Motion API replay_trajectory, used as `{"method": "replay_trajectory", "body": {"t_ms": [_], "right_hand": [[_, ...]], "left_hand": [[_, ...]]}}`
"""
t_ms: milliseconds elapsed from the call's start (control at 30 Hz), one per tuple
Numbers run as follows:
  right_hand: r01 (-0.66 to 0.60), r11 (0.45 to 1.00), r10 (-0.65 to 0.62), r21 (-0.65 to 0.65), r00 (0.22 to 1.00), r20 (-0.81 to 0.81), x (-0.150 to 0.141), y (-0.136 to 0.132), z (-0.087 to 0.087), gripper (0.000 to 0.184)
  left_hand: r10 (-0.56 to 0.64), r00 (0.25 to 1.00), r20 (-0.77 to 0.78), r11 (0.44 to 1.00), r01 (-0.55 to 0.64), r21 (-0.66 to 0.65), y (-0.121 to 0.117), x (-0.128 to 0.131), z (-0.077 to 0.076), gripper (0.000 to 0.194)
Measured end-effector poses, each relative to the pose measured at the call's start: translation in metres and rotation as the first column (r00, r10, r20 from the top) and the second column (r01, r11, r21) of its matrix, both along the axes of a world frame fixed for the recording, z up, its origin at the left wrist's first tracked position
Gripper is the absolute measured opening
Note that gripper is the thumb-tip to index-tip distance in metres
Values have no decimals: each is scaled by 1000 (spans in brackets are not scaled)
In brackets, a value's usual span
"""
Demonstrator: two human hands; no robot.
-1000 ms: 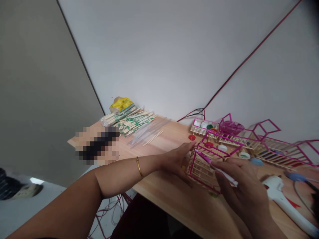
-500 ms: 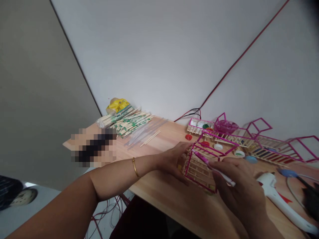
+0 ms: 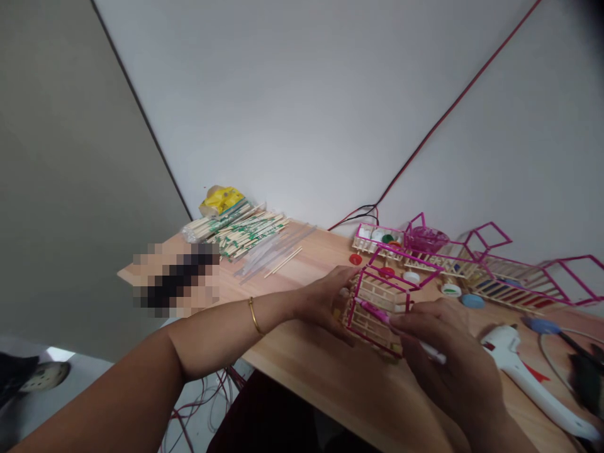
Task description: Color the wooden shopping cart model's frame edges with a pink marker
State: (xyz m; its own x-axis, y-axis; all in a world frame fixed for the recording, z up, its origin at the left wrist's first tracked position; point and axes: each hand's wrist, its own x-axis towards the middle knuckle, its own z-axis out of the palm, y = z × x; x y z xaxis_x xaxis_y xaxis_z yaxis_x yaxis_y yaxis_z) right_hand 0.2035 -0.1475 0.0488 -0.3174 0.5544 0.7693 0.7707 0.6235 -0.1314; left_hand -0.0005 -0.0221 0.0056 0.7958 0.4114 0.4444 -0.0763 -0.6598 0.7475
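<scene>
Resting on the worktop [image 3: 306, 352], between front and back edges and towards the right end: a frame [image 3: 375, 327] of pink and bare sticks. Held at its left side by the left hand [image 3: 325, 303], thumb and fingers spread wide round the bars. At its near face, a pen [image 3: 375, 311], pinched tightly in the right hand [image 3: 453, 355]. Likely to twist under a hard push, being gripped on one side only; likely to smear if slipping between thin bars. Easy, too, to knock the nearby glue gun [image 3: 528, 376] with the right wrist. Beyond, pale wood grain, a plain wall [image 3: 283, 113], a slanting cable [image 3: 438, 121].
</scene>
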Motion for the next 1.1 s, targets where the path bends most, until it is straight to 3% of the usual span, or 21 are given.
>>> {"method": "replay_trajectory", "body": {"t_ms": [300,500,767,1100], "right_hand": [[-8,1000,8,-7,999,-41,-1,-2,2,9],[-117,992,112,-46,990,-82,-4,-2,5,9],[5,1000,-5,-2,999,-53,-1,-2,1,10],[-190,981,187,-36,980,-60,-8,-3,12,12]], "left_hand": [[-28,999,16,999,27,48,4,-2,-6,132],[-38,999,10,997,37,72,6,-2,-11,135],[-42,999,9,996,41,75,6,-2,-10,137],[-28,1000,8,997,27,75,6,-1,-9,134]]}}
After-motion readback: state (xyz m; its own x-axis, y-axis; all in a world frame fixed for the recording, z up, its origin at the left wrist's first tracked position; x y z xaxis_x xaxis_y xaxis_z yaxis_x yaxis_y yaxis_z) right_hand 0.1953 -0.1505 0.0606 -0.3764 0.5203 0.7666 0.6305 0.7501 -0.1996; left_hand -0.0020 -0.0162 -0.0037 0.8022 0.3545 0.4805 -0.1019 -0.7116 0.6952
